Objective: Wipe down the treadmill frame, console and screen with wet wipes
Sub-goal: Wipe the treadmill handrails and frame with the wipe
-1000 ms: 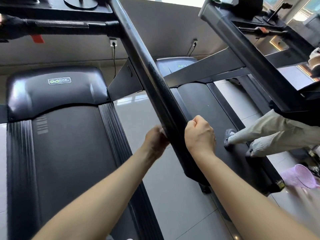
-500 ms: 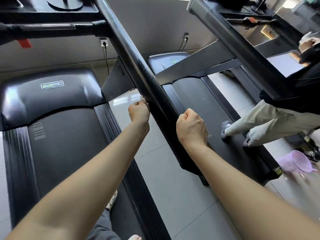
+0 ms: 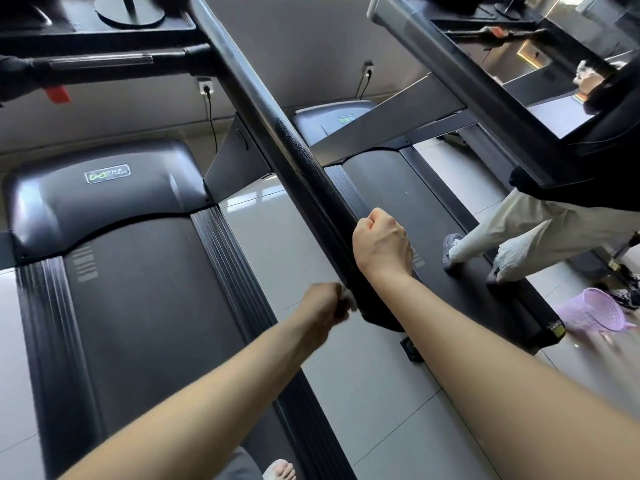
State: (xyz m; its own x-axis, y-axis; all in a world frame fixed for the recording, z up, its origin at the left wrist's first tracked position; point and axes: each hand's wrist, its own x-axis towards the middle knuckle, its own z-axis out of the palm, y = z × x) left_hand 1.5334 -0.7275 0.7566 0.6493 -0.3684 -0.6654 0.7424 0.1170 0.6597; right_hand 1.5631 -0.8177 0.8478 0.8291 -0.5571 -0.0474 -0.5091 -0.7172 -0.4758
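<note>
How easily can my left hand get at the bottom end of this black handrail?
Probably easily: the left hand sits right beside the lower end of the handrail, with nothing visible between them.

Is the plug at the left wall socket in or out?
In: the black plug sits in the white socket, its cable hanging below.

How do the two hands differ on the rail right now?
Left hand sits low, at the rail's end, left side; right hand sits higher, right side. Left hand pinches a white wipe; right hand shows only a fist. Left hand is blurred; right hand sharp. Both are curled against the rail.
</note>
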